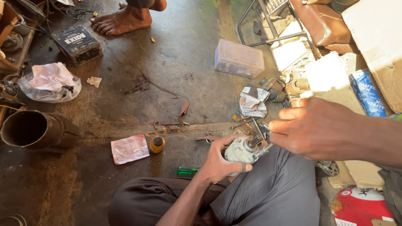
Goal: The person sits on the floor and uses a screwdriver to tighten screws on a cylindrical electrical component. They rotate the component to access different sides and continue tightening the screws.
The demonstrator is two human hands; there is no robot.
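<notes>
My left hand (220, 161) grips a small grey metal motor body (239, 151) and holds it against my knee (268, 184) in grey trousers. My right hand (316, 127) is closed around a thin metal tool (261, 151) whose tip meets the motor's shaft end. The tool's handle is hidden inside my fist. A second thin rod (258, 129) sticks up just behind the motor.
On the stained concrete floor lie a green-handled screwdriver (187, 170), a small amber bottle (157, 144), a pink packet (130, 148), a rag (253, 103), a clear plastic box (238, 58), a black battery (78, 44) and a metal pipe (29, 129). Another person's bare foot (121, 21) rests at the top.
</notes>
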